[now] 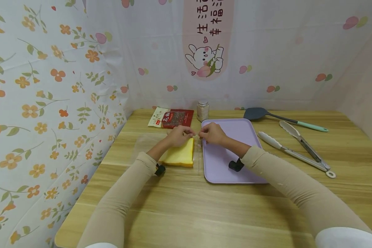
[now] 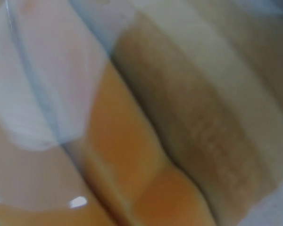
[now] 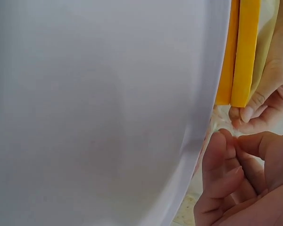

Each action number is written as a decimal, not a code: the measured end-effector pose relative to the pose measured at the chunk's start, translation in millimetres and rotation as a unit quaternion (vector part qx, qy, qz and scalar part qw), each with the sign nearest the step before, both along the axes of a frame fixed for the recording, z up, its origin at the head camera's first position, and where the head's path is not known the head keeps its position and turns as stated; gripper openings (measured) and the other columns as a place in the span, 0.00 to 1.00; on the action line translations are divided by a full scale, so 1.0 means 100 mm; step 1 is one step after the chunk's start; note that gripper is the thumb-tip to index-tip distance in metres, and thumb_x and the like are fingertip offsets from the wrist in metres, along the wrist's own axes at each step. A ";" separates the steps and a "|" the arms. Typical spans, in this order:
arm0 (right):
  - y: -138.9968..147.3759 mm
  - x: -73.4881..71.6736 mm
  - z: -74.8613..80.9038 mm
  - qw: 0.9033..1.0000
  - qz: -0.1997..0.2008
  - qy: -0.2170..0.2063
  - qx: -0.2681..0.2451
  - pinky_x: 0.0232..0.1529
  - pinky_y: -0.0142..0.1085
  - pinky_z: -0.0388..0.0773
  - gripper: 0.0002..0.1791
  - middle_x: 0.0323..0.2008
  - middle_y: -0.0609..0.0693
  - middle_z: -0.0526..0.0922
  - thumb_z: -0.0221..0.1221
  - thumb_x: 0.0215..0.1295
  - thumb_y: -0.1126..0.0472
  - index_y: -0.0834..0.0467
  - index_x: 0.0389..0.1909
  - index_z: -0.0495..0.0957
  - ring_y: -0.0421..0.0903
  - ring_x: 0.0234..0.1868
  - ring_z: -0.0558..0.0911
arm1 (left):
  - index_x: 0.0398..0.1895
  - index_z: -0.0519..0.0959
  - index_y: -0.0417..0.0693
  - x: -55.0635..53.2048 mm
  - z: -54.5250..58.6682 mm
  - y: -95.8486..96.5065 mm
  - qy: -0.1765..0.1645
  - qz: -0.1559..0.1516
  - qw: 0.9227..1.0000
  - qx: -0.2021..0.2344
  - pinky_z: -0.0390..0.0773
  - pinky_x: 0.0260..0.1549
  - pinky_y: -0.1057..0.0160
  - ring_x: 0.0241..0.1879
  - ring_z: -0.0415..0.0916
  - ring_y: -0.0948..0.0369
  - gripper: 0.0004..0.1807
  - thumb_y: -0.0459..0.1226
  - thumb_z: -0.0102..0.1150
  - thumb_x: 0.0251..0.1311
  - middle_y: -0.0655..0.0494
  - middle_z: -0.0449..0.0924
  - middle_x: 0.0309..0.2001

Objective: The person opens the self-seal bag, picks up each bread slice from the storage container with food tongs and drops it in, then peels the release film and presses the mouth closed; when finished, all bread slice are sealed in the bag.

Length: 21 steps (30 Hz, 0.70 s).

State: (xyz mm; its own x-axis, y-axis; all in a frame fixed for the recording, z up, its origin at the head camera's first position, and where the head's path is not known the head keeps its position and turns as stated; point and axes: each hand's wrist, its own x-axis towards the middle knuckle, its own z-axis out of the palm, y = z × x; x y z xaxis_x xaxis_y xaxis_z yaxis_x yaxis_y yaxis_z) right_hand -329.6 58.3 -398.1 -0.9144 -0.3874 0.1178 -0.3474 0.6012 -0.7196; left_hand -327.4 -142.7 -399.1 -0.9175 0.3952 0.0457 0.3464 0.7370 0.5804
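Note:
Two yellow bread slices with orange-yellow crusts, seen edge-on in the right wrist view [image 3: 245,52], lie in a clear plastic bag [image 1: 144,143] left of the lilac tray [image 1: 218,168]. Over the upper part of the bread [image 1: 178,155], my left hand [image 1: 180,136] pinches the bag's edge with thumb and fingers. My right hand [image 1: 213,133], above the tray's left side, pinches the same film close by; the right wrist view shows both sets of fingertips nearly meeting. In the left wrist view, blurred orange crust [image 2: 127,136] shows close up behind shiny film.
Behind the hands stand a red spice packet [image 1: 176,118] and a small glass jar [image 1: 203,111]. Right of the tray lie a dark spatula with a mint handle [image 1: 276,115] and metal tongs [image 1: 300,158]. A printed curtain [image 1: 155,51] hangs behind the wooden table [image 1: 186,213].

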 end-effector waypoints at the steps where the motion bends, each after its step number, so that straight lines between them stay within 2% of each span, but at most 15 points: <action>1: 0.00 0.01 0.00 1.000 -0.001 0.000 -0.001 0.20 0.29 0.71 0.11 0.28 0.55 0.88 0.58 0.66 0.65 0.64 0.30 0.87 0.37 0.15 0.77 | 0.45 0.85 0.53 0.00 0.00 0.00 0.000 0.000 1.000 0.000 0.50 0.57 0.28 0.42 0.77 0.59 0.10 0.40 0.54 0.72 0.60 0.86 0.42; 10: 0.00 0.03 -0.01 1.000 -0.008 0.024 0.001 0.18 0.28 0.69 0.11 0.25 0.54 0.87 0.58 0.63 0.66 0.64 0.27 0.86 0.37 0.14 0.75 | 0.45 0.85 0.52 0.02 0.00 -0.01 0.003 -0.006 1.000 -0.003 0.45 0.59 0.23 0.48 0.79 0.58 0.10 0.41 0.54 0.72 0.61 0.86 0.42; 16: 0.07 0.00 -0.04 0.999 -0.030 0.028 0.008 0.20 0.29 0.72 0.11 0.25 0.53 0.86 0.59 0.66 0.64 0.63 0.28 0.87 0.38 0.16 0.77 | 0.44 0.86 0.48 0.03 0.00 -0.08 0.003 0.013 1.000 0.027 0.61 0.59 0.35 0.49 0.79 0.56 0.10 0.38 0.55 0.72 0.56 0.85 0.43; 20: 0.13 0.02 -0.05 0.998 -0.032 0.049 0.011 0.22 0.30 0.71 0.10 0.25 0.52 0.86 0.59 0.64 0.65 0.62 0.27 0.86 0.40 0.19 0.77 | 0.45 0.86 0.48 0.02 -0.01 -0.12 -0.002 0.015 0.999 0.036 0.61 0.58 0.38 0.49 0.79 0.55 0.10 0.39 0.55 0.72 0.54 0.85 0.45; 21: 0.13 0.03 -0.06 0.998 -0.025 0.059 0.015 0.23 0.30 0.71 0.10 0.25 0.51 0.85 0.59 0.63 0.65 0.61 0.27 0.86 0.40 0.21 0.77 | 0.46 0.85 0.48 0.02 -0.01 -0.13 -0.004 0.014 0.999 0.036 0.64 0.58 0.41 0.49 0.79 0.55 0.11 0.39 0.55 0.72 0.54 0.85 0.45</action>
State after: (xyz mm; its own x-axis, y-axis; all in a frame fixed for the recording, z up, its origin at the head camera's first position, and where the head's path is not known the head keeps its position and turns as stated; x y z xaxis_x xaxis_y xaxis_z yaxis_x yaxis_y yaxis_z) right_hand -326.1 71.4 -403.8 -0.9130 -0.3472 0.2142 -0.3977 0.6408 -0.6567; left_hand -325.6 -155.5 -400.0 -0.9288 0.3646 0.0660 0.3209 0.7027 0.6351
